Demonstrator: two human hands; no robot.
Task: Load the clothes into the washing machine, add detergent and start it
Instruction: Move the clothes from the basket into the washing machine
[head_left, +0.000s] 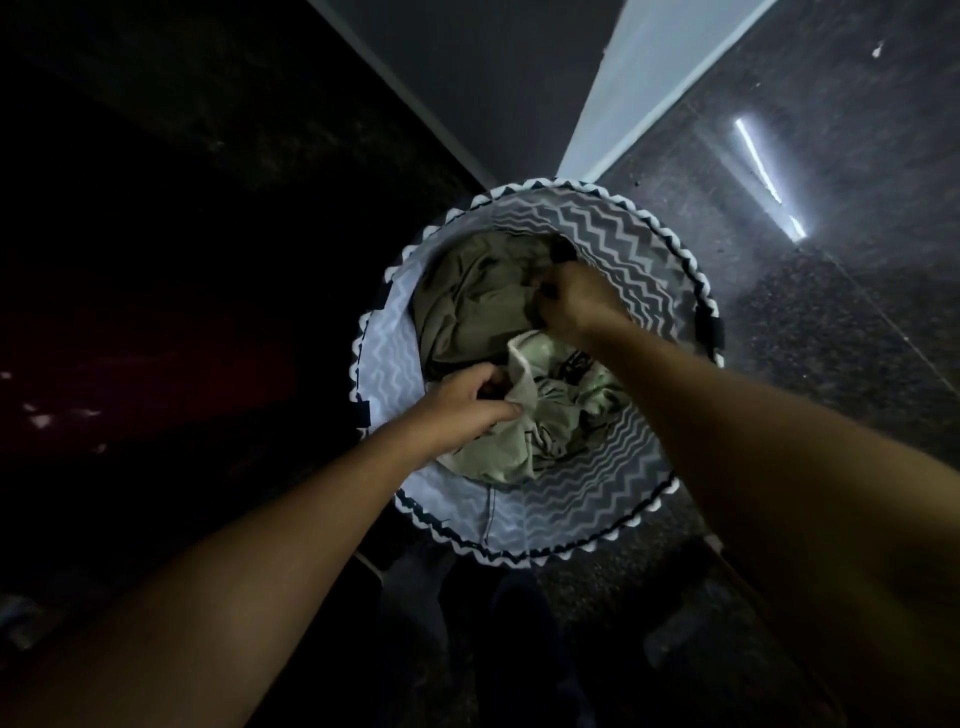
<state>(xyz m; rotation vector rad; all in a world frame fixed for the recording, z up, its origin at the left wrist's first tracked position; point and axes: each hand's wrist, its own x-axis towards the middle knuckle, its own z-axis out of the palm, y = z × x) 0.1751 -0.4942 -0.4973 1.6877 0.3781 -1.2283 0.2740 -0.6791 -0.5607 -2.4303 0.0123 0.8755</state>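
Head view: both grips in the laundry basket

Seen from straight above, a round laundry basket with a grey-and-white zigzag lining stands on a dark speckled floor. The clothes lie inside it. An olive garment fills the far and left part of the basket. A pale printed garment is bunched toward the near edge, touching the olive one.

The left grip reaches in over the basket's left edge. Its fingers and thumb are curled round a raised fold of the pale printed garment. The right grip comes in from the right edge, knuckles up. Its fingers are bent down into the olive garment near the far right of the basket wall, clutching the cloth there. The light is dim and the fingertips are partly lost in shadow.

A bright strip of light reflects off the floor to the right of the basket. A pale wall panel runs up from the basket's far edge.
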